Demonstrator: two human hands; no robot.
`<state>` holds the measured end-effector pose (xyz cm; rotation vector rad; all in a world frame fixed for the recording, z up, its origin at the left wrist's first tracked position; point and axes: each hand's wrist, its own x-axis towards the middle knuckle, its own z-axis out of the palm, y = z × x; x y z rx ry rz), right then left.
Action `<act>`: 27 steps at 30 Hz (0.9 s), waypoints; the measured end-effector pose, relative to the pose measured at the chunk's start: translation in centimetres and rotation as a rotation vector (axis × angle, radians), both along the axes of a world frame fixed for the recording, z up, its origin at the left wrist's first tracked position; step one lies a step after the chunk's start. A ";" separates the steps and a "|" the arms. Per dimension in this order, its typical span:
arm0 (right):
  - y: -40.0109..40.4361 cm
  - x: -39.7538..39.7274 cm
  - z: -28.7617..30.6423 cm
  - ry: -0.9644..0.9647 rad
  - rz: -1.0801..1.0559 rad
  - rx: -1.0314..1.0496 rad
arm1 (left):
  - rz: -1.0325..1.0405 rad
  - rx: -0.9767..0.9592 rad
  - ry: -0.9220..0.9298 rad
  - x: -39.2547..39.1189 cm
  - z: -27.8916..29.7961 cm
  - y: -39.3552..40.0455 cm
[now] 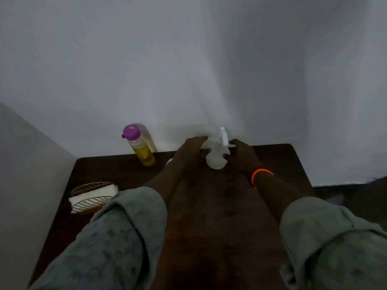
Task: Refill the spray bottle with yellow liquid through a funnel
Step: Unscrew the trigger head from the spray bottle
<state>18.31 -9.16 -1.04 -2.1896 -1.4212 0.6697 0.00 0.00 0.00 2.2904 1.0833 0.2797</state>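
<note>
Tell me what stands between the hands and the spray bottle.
Nothing visible does. The left hand and the right hand already touch the white spray bottle from either side. The bottle of yellow liquid stands off to the left, apart from them.

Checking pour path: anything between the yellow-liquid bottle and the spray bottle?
Head view: the left hand sits between the yellow-liquid bottle and the spray bottle, gripping the latter.

view: single head cam, no 2nd view to overlap
faces: fwd + down, toward wall [188, 59]
near: sleeves at bottom edge, hands mid-frame
covers: dark table [209, 216], wall fills upper half
</note>
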 end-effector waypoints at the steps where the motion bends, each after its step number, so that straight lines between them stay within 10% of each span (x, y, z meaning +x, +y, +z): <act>1: 0.3 -0.1 -0.3 0.012 0.021 0.013 | -0.001 -0.012 -0.028 0.5 -0.3 0.1; 27: -15.1 -12.4 1.7 0.233 0.069 0.051 | -0.003 -0.113 -0.251 -9.3 -1.5 -15.8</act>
